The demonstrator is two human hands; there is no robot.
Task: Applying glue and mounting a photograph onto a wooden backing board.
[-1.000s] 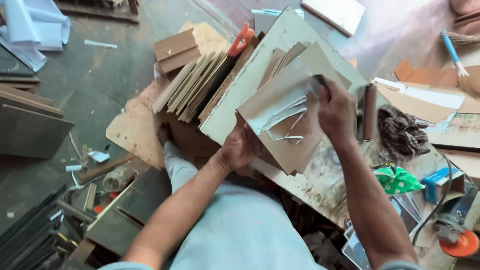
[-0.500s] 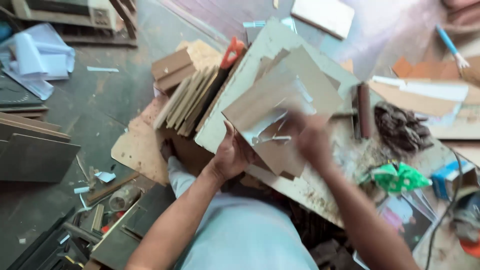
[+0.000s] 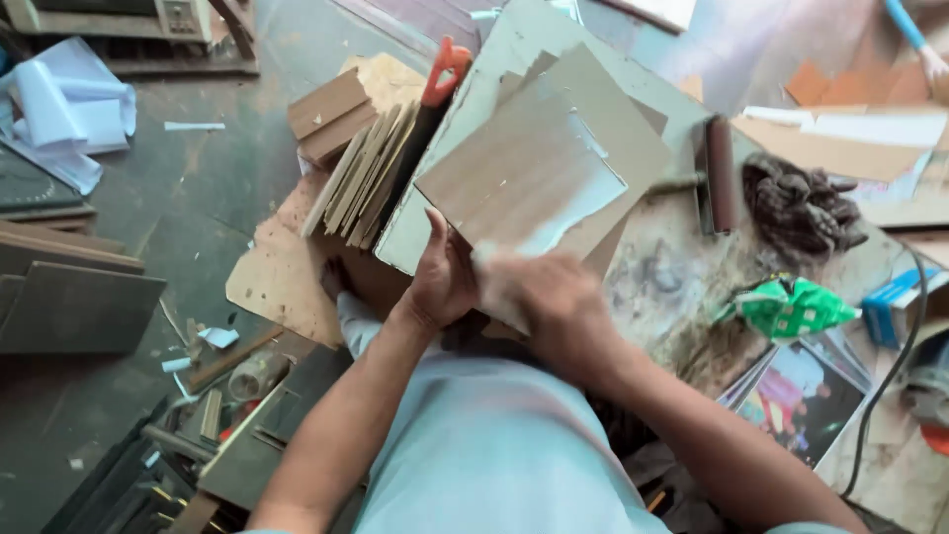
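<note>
Right hand [image 3: 554, 297] dropped to the brown panel [image 3: 539, 173]'s near edge; both grips, left hand [image 3: 442, 282] included, clamp it.

The right hand [image 3: 549, 297] is smeared by motion blur so its fingers cannot be told apart, it and the left hand [image 3: 440, 282] cover the near edge of the brown board [image 3: 534, 168], and the blue-handled tool [image 3: 914, 40] at upper right is cut off by the frame.
</note>
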